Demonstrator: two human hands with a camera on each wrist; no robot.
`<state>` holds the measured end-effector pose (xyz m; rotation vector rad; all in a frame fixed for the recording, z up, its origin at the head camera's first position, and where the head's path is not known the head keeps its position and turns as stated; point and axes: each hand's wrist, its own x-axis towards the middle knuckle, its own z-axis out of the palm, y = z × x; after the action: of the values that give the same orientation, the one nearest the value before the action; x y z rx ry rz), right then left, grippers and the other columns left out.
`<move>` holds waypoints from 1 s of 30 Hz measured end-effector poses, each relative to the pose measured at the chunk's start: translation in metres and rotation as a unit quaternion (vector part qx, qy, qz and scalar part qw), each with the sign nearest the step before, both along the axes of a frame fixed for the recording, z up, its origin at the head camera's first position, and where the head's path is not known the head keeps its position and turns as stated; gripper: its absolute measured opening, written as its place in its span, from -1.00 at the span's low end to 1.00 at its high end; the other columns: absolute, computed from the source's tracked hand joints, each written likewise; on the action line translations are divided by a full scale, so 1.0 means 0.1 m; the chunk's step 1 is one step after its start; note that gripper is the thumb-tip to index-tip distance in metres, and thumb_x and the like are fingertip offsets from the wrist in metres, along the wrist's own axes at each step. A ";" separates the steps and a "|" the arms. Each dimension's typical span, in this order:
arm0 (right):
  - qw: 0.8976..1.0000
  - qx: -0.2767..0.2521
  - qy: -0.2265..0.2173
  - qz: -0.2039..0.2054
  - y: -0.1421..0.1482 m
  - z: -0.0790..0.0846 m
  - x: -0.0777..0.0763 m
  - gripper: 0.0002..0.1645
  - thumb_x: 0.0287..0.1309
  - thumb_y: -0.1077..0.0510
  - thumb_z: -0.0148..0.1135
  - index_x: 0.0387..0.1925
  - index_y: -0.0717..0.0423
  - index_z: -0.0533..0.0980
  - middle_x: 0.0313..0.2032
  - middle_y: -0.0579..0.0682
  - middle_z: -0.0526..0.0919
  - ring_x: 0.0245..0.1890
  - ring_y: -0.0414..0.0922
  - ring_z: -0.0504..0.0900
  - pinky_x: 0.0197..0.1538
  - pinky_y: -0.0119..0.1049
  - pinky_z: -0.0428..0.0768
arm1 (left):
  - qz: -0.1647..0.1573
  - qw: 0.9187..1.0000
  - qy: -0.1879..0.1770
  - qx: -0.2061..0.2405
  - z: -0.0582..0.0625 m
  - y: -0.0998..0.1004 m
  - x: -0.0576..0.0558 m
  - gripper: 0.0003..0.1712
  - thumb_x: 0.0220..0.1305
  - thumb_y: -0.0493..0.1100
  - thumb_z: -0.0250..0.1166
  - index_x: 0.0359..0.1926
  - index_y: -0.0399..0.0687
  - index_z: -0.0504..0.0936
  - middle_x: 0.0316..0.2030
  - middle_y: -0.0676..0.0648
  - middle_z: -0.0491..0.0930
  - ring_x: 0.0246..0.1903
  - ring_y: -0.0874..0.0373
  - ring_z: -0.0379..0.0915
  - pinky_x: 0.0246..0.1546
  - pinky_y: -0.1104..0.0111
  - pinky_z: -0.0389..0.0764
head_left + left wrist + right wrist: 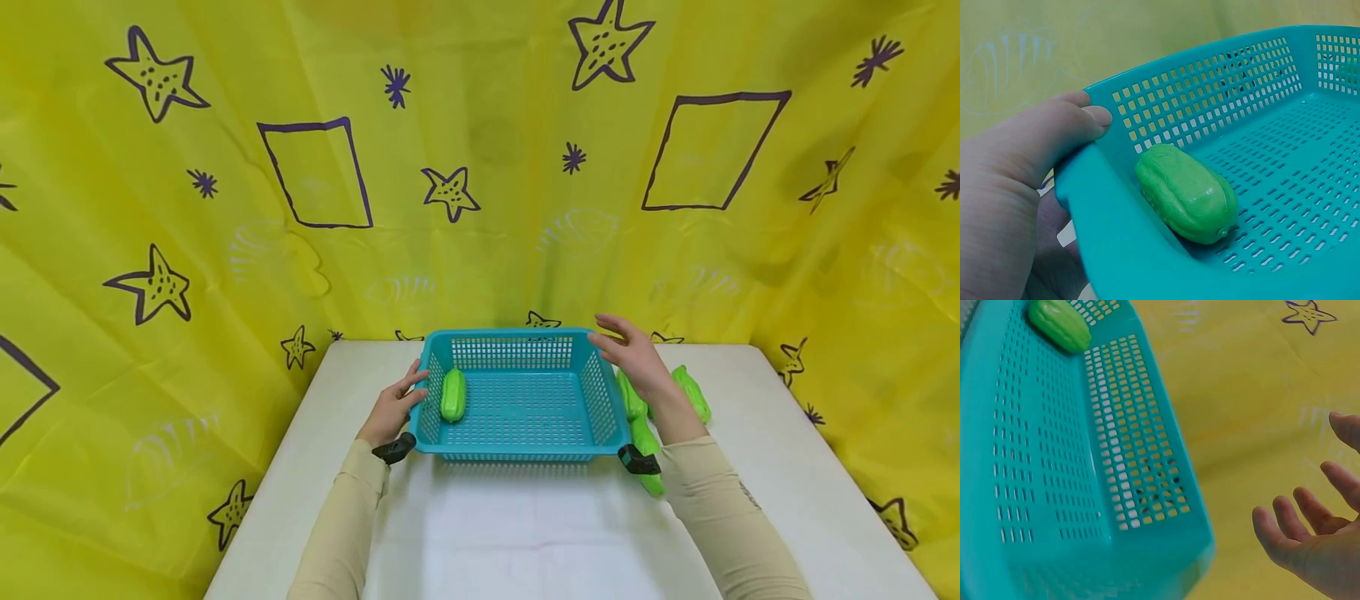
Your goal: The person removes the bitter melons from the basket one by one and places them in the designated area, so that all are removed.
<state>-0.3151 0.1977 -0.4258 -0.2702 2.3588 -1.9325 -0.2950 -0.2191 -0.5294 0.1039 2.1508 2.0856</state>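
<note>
A teal plastic basket (517,408) with perforated walls stands on the white table. Inside it, against the left end, lies one bright green ridged toy vegetable (1188,194), shaped like a stubby cucumber. My left hand (393,408) grips the basket's left rim, the thumb over the edge and the other fingers outside and below, partly hidden. At the right end my right hand (636,354) is just above and beside the rim. Its fingers are spread and loosely bent with nothing in them; in the right wrist view this hand (1322,531) appears apart from the basket.
Several more green toy vegetables (692,393) lie on the table right of the basket, partly under my right forearm. A yellow curtain (487,275) with drawn stars surrounds the white table (517,533). Black wrist devices (395,448) sit close to the basket's front corners.
</note>
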 end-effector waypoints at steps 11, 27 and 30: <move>0.997 0.062 0.006 0.039 -0.55 -0.13 -0.36 -0.22 0.31 -0.07 0.23 0.45 0.08 0.21 0.41 0.15 0.21 0.33 0.16 0.30 0.27 0.17 0.34 | 0.001 1.000 0.000 -0.007 -0.01 -0.02 0.00 -0.47 0.46 -0.19 0.13 0.41 -0.10 0.35 0.50 0.24 -0.03 0.50 0.08 -0.24 0.35 0.01 0.19; 0.980 0.144 -0.010 0.137 -1.21 -0.37 -0.55 -0.20 0.31 -0.10 0.22 0.47 0.03 0.19 0.40 0.20 0.24 0.35 0.17 0.27 0.25 0.11 0.39 | -0.007 1.000 0.003 -0.006 0.01 -0.02 -0.01 -0.44 0.46 -0.17 0.14 0.42 -0.12 0.32 0.50 0.23 -0.04 0.50 0.04 -0.21 0.34 -0.01 0.21; 0.979 0.147 -0.016 0.138 -1.31 -0.43 -0.55 -0.20 0.32 -0.09 0.21 0.47 0.04 0.19 0.41 0.20 0.23 0.37 0.18 0.25 0.27 0.12 0.37 | -0.008 1.000 0.003 -0.003 0.00 -0.02 0.00 -0.44 0.45 -0.17 0.15 0.42 -0.11 0.33 0.50 0.23 -0.04 0.49 0.04 -0.18 0.32 0.02 0.26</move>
<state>-0.3705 0.0665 -0.4692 -0.5079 2.3940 -1.4354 -0.2949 -0.2211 -0.5291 0.1263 2.1512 2.0736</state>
